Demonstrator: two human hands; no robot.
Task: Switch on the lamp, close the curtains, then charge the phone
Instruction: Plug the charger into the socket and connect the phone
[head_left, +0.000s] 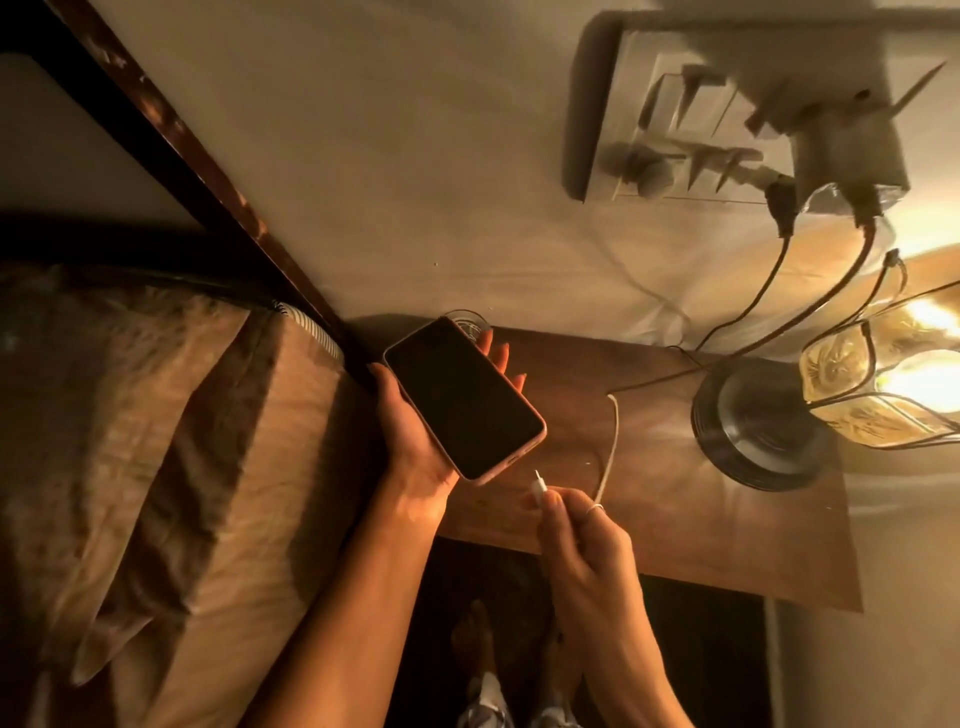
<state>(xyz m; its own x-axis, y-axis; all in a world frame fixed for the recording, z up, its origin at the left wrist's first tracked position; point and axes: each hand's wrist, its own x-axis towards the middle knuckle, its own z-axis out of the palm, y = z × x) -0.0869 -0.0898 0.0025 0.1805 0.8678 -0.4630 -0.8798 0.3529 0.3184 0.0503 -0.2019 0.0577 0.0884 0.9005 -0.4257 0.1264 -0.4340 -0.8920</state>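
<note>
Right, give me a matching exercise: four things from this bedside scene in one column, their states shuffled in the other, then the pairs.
Things:
1. phone
2. plug
3. lamp
4. glass

States:
A. lit, on the table
B. pinched in the right hand
C. mostly hidden behind the phone
D. dark screen, lying in the left hand

Pairs: 1-D, 2-B, 3-A, 4-C
</note>
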